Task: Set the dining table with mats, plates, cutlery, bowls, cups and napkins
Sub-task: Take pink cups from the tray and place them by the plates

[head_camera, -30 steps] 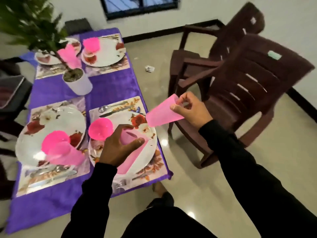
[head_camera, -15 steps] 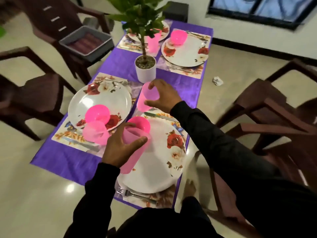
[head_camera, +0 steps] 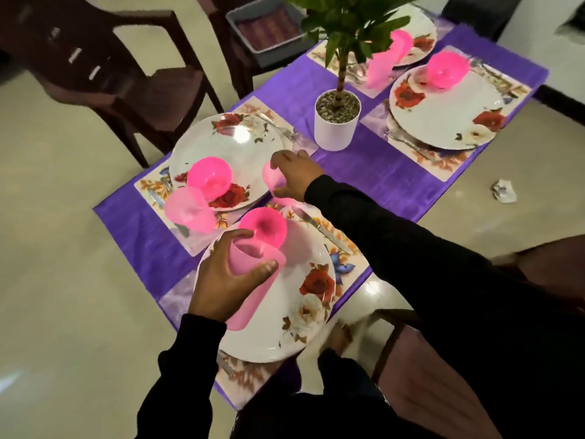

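My left hand [head_camera: 226,282] grips a stack of pale pink cups [head_camera: 250,280] above the near floral plate [head_camera: 285,312]. A pink bowl [head_camera: 263,228] sits on that plate's far edge. My right hand [head_camera: 292,177] is closed on a single pink cup [head_camera: 273,182], held low between the near plate and the left plate [head_camera: 231,144]. The left plate carries another pink bowl [head_camera: 209,177], with a pink cup [head_camera: 190,210] beside it. Each plate rests on a floral mat [head_camera: 345,267] with cutlery [head_camera: 326,231] alongside. Two far settings have plates, a pink bowl [head_camera: 447,68] and a pink cup [head_camera: 387,60].
A white pot with a green plant [head_camera: 338,120] stands mid-table on the purple cloth [head_camera: 380,172]. Brown chairs [head_camera: 104,68] surround the table; one holds a grey tray [head_camera: 266,25]. A crumpled paper [head_camera: 504,191] lies on the floor at right.
My right hand carried the single cup from beside the chair over to the table and lowered it between the two near plates. The view swung left. My left hand kept its cups.
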